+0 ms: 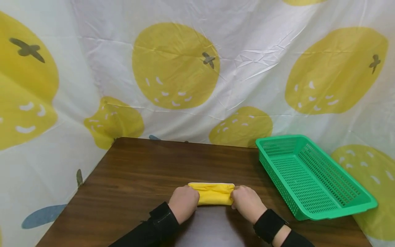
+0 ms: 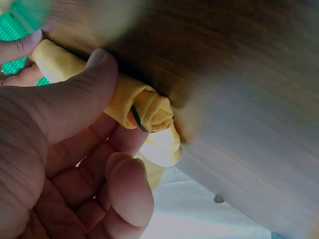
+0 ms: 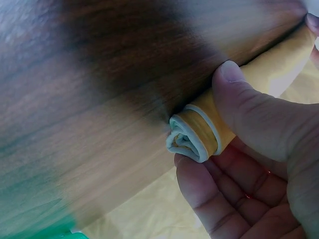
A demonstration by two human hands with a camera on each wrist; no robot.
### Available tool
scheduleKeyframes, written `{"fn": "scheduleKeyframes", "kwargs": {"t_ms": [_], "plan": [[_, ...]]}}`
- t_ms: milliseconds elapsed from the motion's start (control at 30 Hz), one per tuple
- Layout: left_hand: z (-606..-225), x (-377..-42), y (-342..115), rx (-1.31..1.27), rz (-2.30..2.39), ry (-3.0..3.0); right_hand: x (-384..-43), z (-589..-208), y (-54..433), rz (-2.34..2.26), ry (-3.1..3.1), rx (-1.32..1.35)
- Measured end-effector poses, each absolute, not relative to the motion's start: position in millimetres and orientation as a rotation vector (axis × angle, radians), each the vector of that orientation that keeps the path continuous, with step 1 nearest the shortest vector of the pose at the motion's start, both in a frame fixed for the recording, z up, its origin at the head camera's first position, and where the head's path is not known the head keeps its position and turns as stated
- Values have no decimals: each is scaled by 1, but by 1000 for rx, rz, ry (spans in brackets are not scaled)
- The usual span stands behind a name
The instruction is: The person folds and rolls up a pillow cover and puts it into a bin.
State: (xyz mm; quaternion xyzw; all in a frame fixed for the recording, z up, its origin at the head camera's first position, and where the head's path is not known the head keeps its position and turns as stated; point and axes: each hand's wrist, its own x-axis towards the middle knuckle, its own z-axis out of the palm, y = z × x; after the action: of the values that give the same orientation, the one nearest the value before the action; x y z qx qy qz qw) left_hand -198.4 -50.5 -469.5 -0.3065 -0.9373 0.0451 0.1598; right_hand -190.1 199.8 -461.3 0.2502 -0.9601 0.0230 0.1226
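A yellow cloth (image 1: 213, 197), partly rolled up, lies across the brown table near its front. Its far part ends in a thin white edge. My left hand (image 1: 185, 202) grips the left end of the roll, the thumb on top and the fingers curled beneath. At the right end my right hand (image 1: 247, 202) pinches the roll between thumb and fingers. In the left wrist view the coiled end of the cloth (image 2: 154, 112) shows a dark strip. Seen from the right wrist, the other end of the cloth (image 3: 192, 134) shows pale edging wound in layers.
To the right, a green plastic basket (image 1: 314, 185) with slatted sides stands on the wooden table (image 1: 148, 164). Behind and beside the table hangs a white curtain (image 1: 240, 68) printed with large yellow fruit. A pale glare lies on the tabletop between my forearms.
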Motion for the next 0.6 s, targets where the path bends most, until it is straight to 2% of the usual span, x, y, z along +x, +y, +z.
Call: {"fn": "scheduleKeyframes", "kwargs": {"t_ms": [367,600], "plan": [[-474,-204,-53,-889,30,-2707,-192,-459,200,27,-2779,765],[-471,-204,-50,-906,121,-2690,-191,-461,199,32,-2786,759]]}}
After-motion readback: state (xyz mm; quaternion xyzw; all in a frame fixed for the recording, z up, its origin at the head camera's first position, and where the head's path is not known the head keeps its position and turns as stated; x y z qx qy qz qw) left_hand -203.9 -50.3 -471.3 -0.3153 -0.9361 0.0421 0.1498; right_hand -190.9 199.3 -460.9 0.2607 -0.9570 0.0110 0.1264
